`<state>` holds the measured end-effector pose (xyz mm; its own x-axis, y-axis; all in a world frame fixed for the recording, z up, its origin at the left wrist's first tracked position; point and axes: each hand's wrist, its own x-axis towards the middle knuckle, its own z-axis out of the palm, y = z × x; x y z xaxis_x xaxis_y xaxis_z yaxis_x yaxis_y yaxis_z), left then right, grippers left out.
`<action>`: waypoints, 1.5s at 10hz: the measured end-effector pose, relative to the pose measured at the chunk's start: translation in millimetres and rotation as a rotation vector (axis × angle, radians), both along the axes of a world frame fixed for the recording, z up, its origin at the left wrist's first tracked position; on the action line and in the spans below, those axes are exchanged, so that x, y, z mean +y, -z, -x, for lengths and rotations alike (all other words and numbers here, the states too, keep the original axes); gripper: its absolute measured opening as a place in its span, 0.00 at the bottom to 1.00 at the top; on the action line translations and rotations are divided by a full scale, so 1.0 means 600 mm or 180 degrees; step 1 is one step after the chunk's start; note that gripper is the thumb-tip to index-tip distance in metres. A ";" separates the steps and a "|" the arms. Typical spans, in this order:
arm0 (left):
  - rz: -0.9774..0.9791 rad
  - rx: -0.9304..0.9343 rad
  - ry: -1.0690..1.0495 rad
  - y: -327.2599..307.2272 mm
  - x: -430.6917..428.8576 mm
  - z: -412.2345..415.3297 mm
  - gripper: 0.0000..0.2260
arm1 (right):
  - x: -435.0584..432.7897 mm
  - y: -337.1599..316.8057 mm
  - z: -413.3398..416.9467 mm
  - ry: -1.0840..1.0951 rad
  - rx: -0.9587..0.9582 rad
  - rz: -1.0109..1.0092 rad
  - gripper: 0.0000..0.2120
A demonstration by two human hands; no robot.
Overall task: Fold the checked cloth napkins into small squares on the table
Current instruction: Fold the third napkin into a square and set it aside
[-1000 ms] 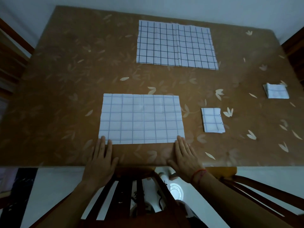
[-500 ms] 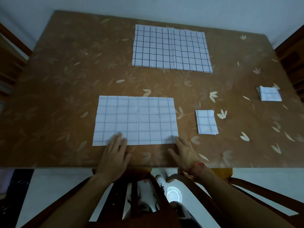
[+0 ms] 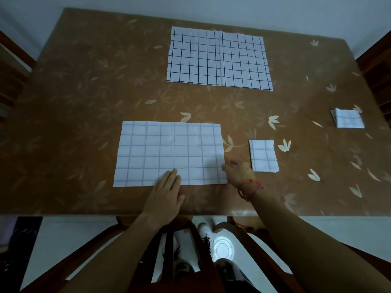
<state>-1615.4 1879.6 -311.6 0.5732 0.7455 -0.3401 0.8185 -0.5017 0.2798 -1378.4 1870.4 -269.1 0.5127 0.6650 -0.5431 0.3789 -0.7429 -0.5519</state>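
Pale checked napkin (image 3: 169, 153) lies flat as a rectangle on the brown leaf-patterned surface (image 3: 84, 102), close to the near edge. The left grip (image 3: 166, 193) is wide, fingers straight and together, pressing the cloth's near edge about mid-length. The right grip (image 3: 239, 171), red cord (image 3: 248, 188) at the wrist, sits at the napkin's near right corner with the thumb at the cloth's edge and the fingers out of sight, so I cannot tell whether it pinches the cloth. A darker-lined napkin (image 3: 219, 58) is spread flat toward the far edge; one folded square (image 3: 263, 155) lies just beside the right grip, and a second folded square (image 3: 349, 119) is well apart near the right edge.
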 end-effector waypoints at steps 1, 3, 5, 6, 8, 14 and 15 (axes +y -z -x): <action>0.0042 -0.0065 -0.0038 0.000 -0.001 -0.001 0.34 | 0.013 0.009 -0.005 0.0454 0.0472 0.0075 0.11; 0.0095 -0.0145 -0.0072 -0.003 0.001 0.002 0.29 | 0.028 0.012 -0.001 0.0875 0.0988 0.0149 0.16; 0.0129 -0.0215 -0.0099 -0.005 0.000 0.001 0.29 | 0.033 0.008 -0.006 0.0565 0.0954 0.0175 0.10; 0.0079 -0.0230 -0.0155 -0.004 0.001 -0.005 0.31 | 0.031 0.001 -0.006 0.0565 0.0923 0.0247 0.12; -0.0122 -0.0027 -0.0389 -0.002 -0.008 -0.044 0.36 | -0.008 -0.018 0.021 0.0695 0.1715 0.0286 0.12; 0.0168 -0.0700 0.0343 -0.024 -0.019 -0.004 0.30 | -0.085 -0.007 -0.046 -0.0520 -0.0179 0.0245 0.13; 0.0038 -0.0860 0.0572 -0.008 -0.025 0.033 0.30 | -0.094 0.184 -0.143 0.0070 0.0421 0.0357 0.34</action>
